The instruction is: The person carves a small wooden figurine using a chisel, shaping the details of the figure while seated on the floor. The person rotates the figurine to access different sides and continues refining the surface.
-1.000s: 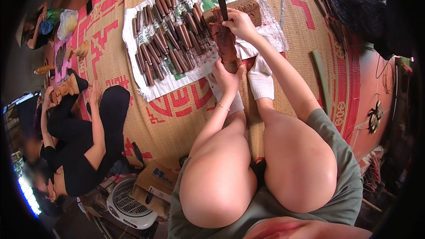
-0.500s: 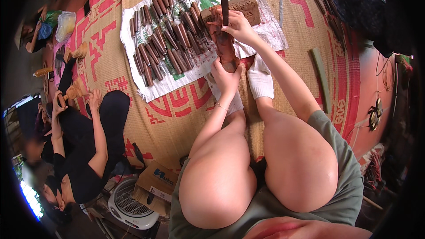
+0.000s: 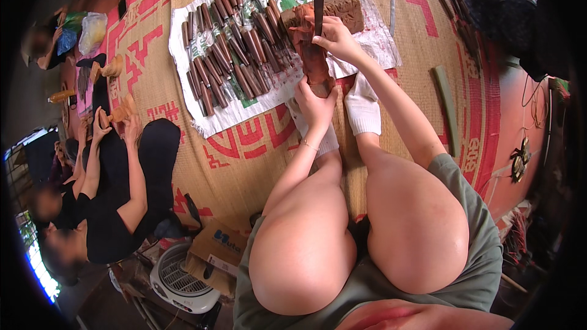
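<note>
A reddish-brown wood carving (image 3: 315, 64) lies lengthwise between my feet, its far end against a carved brown wooden block (image 3: 342, 13). My left hand (image 3: 317, 102) grips its near end, thumb and fingers on either side. Above the far part, my right hand (image 3: 335, 38) is closed round a slim, long dark tool (image 3: 318, 1) that stands nearly upright. The tool's lower end is hidden by the hand and the carving. To the left, many wood-handled carving chisels (image 3: 235, 40) lie in rows on a white printed sack (image 3: 214, 123).
A woven mat (image 3: 244, 174) with red patterns covers the floor. A green strip (image 3: 446, 110) lies at the right. On the left a co-worker's hands (image 3: 129, 128) hold a light wooden piece (image 3: 122, 110). A cardboard box (image 3: 215, 247) and a white-rimmed fan (image 3: 183, 281) stand at the lower left.
My hands keep their grips on the carving and the tool, with hardly any movement. The whole view has shifted slightly. The co-worker's hands at the left have come closer together on the light wooden piece.
</note>
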`<state>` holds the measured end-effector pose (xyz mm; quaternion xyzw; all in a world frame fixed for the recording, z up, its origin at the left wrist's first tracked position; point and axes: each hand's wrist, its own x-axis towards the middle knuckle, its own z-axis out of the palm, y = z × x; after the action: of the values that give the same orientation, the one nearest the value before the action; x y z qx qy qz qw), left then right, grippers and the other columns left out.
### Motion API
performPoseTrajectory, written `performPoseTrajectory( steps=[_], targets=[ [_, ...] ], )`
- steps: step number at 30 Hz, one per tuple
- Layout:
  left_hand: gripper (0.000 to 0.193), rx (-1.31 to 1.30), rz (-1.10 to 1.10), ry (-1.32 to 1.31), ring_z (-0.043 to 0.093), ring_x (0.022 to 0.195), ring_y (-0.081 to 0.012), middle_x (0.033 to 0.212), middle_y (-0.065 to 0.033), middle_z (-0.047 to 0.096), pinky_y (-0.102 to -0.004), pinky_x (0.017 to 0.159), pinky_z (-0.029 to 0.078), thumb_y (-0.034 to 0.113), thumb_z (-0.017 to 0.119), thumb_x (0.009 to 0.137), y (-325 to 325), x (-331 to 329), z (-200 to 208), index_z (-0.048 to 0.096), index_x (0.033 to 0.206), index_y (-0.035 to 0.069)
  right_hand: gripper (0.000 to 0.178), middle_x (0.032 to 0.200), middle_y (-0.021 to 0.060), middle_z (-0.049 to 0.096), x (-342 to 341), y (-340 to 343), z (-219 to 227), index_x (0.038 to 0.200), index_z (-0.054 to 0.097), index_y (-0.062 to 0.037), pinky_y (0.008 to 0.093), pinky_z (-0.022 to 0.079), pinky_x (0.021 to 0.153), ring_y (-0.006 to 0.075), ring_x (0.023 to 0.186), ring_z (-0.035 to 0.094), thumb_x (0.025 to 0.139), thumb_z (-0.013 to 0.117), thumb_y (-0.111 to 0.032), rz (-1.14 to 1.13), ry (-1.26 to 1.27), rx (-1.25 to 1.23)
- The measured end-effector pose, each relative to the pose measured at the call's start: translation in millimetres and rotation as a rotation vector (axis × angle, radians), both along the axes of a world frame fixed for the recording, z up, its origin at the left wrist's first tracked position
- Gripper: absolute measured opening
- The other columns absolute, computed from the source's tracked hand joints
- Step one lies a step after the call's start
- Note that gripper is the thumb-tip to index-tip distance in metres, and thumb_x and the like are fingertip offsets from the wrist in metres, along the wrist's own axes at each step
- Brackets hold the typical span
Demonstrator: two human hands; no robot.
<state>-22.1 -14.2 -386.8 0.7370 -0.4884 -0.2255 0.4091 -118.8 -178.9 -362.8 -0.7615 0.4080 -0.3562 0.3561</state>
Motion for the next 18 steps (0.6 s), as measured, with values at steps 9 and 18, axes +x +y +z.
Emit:
performPoseTrajectory(
  steps=[9, 18],
  targets=[
    [0.074, 0.055, -0.016, -0.011, 0.05, 0.107, -0.0379, 0.115, -0.0201, 0.049, -0.0472, 0.092, 0.04, 0.027, 0.083, 0.065, -0.7, 2.9, 2.5, 0.044, 0.122, -0.001, 0.02, 0.122, 0.0103, 0.062, 7.2, -13.5, 1.6, 0.1, 0.069, -0.0055, 0.0421, 0.038, 0.101, 0.0331, 0.115, 0.047, 0.08, 0.069, -0.01, -0.105, -0.038, -0.007],
    [0.075, 0.045, -0.012, 0.003, 0.05, 0.108, -0.0386, 0.115, -0.0213, 0.049, -0.047, 0.092, 0.041, 0.026, 0.083, 0.065, 0.4, 3.0, -1.4, 0.043, 0.123, -0.001, 0.016, 0.124, 0.0112, 0.058, 6.3, -0.7, -12.0, 0.092, 0.068, -0.0029, 0.0427, 0.037, 0.098, 0.0345, 0.112, 0.046, 0.079, 0.07, -0.011, -0.038, -0.024, 0.013]
  ],
)
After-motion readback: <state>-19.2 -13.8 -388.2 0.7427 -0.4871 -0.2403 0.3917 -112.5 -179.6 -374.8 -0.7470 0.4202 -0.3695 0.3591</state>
